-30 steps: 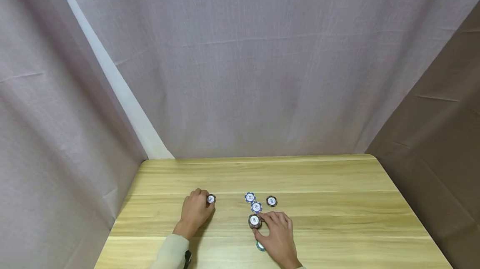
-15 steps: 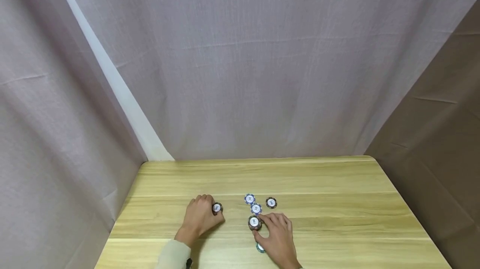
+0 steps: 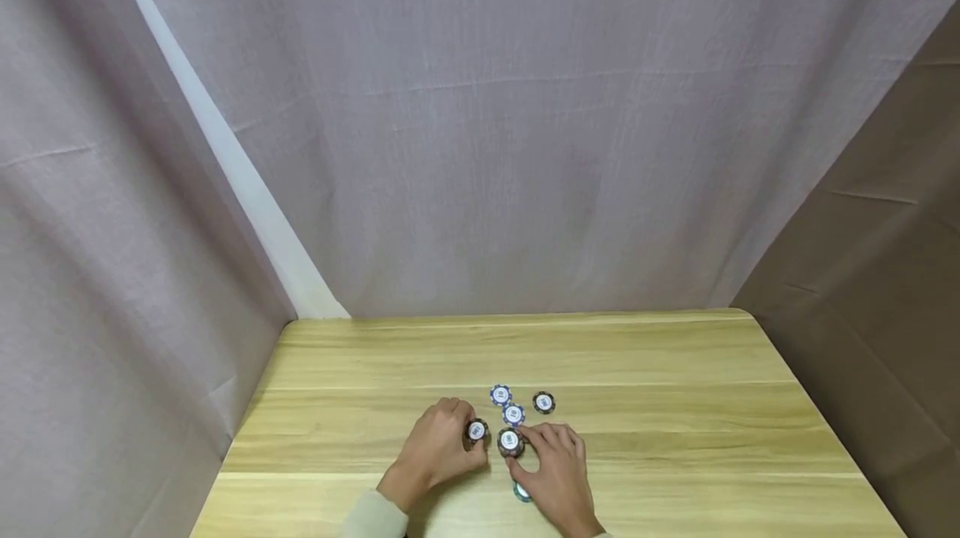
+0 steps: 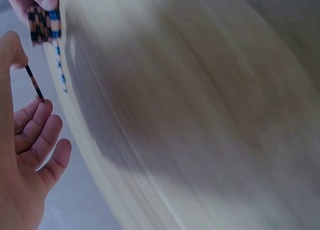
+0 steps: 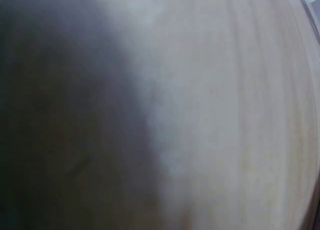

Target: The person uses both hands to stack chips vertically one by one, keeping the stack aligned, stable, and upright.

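My left hand (image 3: 441, 444) pinches a single black poker chip (image 3: 476, 430) marked 100 between thumb and fingertips. In the left wrist view this chip (image 4: 35, 83) is edge-on, raised above the table. Just to its right stands a stack of poker chips (image 3: 510, 441) with a black 100 chip on top. Black edges and blue edges both show in the stack (image 4: 44, 26) in the left wrist view. My right hand (image 3: 557, 475) holds the stack's right side between thumb and index finger. The right wrist view shows only table and dark blur.
Two blue chips marked 10, one (image 3: 501, 394) behind the other (image 3: 513, 414), lie behind the stack. A loose black chip (image 3: 543, 403) lies at their right. A green chip (image 3: 522, 491) is partly covered by the right hand. Grey curtains (image 3: 525, 146) surround the wooden table (image 3: 675, 404).
My left hand has carried the black chip rightward and toward me, close to the stack. The right hand has stayed at the stack, and the loose chips have not moved.
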Action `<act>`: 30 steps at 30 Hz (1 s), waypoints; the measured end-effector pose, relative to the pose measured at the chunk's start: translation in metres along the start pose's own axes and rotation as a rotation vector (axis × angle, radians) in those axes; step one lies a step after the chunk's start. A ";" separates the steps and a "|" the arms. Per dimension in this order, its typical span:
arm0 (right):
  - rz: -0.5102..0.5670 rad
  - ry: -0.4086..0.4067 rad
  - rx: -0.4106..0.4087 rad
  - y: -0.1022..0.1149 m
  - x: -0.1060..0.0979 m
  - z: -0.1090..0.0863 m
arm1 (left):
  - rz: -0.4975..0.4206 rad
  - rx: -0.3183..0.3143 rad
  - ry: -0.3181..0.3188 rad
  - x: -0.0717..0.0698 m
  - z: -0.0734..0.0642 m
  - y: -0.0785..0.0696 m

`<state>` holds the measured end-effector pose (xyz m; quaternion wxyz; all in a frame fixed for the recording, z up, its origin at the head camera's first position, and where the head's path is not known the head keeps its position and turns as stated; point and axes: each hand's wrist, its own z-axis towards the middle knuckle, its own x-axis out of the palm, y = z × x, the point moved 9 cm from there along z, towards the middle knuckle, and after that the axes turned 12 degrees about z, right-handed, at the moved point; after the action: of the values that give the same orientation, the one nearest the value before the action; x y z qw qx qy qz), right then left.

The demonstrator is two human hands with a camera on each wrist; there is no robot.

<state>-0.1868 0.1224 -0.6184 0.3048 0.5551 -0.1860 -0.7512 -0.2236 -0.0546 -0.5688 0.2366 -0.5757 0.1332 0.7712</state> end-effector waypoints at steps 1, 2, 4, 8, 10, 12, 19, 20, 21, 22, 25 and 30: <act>0.001 0.003 0.003 -0.001 0.000 0.000 | 0.000 0.009 0.005 0.000 0.001 -0.004; 0.002 0.004 0.008 -0.001 0.000 0.000 | 0.001 0.018 0.010 0.000 0.002 -0.007; -0.004 0.003 0.002 0.000 0.000 0.000 | -0.001 0.033 0.020 0.001 0.004 -0.013; -0.010 -0.017 -0.021 0.003 -0.002 0.000 | 0.017 0.080 0.022 0.000 0.008 -0.027; -0.013 -0.032 -0.036 0.004 -0.003 0.000 | 0.043 0.107 0.009 -0.001 0.009 -0.035; -0.013 -0.045 -0.048 0.005 -0.003 0.000 | 0.071 0.127 -0.007 -0.003 0.011 -0.040; -0.027 -0.035 -0.044 0.005 -0.002 -0.001 | 0.112 0.157 -0.031 -0.004 0.015 -0.050; -0.029 -0.029 -0.040 0.005 -0.001 0.000 | 0.115 0.162 -0.031 -0.004 0.016 -0.052; -0.028 -0.022 -0.034 0.004 -0.001 0.000 | 0.119 0.168 -0.029 -0.004 0.016 -0.053; -0.027 -0.016 -0.030 0.004 0.000 0.000 | 0.126 0.173 -0.026 -0.003 0.016 -0.054; -0.023 -0.003 -0.021 0.002 0.000 0.001 | 0.140 0.191 -0.026 -0.004 0.017 -0.057; -0.018 0.000 -0.025 0.002 0.000 0.001 | 0.139 0.199 -0.045 -0.004 0.015 -0.058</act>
<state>-0.1875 0.1206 -0.6169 0.3050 0.5528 -0.1718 -0.7562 -0.2050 0.0012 -0.5570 0.2416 -0.5215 0.2431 0.7814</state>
